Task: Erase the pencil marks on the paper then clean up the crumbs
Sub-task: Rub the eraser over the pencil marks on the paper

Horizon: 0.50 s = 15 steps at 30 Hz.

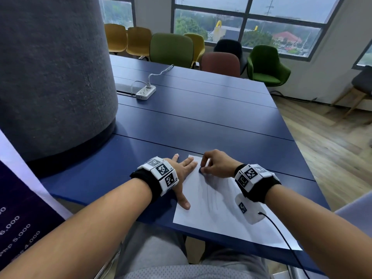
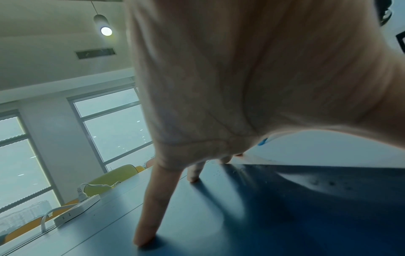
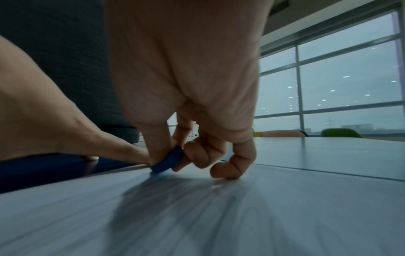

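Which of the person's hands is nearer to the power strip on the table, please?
Left. The left hand lies flat at the paper's left edge, on the power strip's side. The right hand, pinching the eraser, sits further right over the paper.

Both forearms are bare. Each wrist carries a black fabric band (image 1: 259, 188) fitted with white blocks (image 1: 161, 171) printed with black square fiducial markers. A white camera housing (image 1: 249, 208) under the right wrist bears one marker and a black cable (image 1: 281, 238). Grey mesh shorts (image 1: 181, 270) cover the lap.
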{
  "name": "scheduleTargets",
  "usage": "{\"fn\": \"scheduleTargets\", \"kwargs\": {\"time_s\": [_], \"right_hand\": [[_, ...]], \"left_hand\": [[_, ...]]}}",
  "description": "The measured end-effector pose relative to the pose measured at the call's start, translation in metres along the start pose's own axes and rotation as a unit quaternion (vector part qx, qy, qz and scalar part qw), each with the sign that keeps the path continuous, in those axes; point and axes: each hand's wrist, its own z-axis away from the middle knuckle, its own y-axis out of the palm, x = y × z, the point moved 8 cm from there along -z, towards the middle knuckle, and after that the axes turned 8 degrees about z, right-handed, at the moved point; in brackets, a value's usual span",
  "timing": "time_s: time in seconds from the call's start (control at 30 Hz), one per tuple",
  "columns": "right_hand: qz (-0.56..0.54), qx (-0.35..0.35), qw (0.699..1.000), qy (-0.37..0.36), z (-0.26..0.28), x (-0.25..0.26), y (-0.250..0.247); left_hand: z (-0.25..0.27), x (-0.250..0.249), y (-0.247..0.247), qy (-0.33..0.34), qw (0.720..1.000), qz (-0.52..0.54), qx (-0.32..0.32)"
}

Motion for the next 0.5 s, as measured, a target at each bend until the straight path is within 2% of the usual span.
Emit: {"fn": "scheduleTargets", "kwargs": {"time_s": [0.1,0.23,0.3,0.43,0.5], "right_hand": [[0.000,-0.031,1.000,0.002,0.001,0.002,0.001],[0.000,0.065,0.997,-0.038,0.017,0.013,0.016],[0.018,0.081,0.996,-0.032,0.016,0.013,0.015],[0.011,-0.010,1.000,0.008,0.006,0.007,0.004],[-0.003,-0.007,1.000,-0.004,0.012,0.010,0.008]], "left_hand": [[0.000,0.002,0.001,-0.001,1.000,0.003,0.002],[-0.001,0.001,0.001,0.000,1.000,0.002,0.002],[-0.001,0.001,0.001,-0.002,1.000,0.002,0.003],[-0.001,0.001,0.001,-0.001,1.000,0.007,-0.001],[-0.001,0.002,0.002,-0.002,1.000,0.009,0.002]]}}
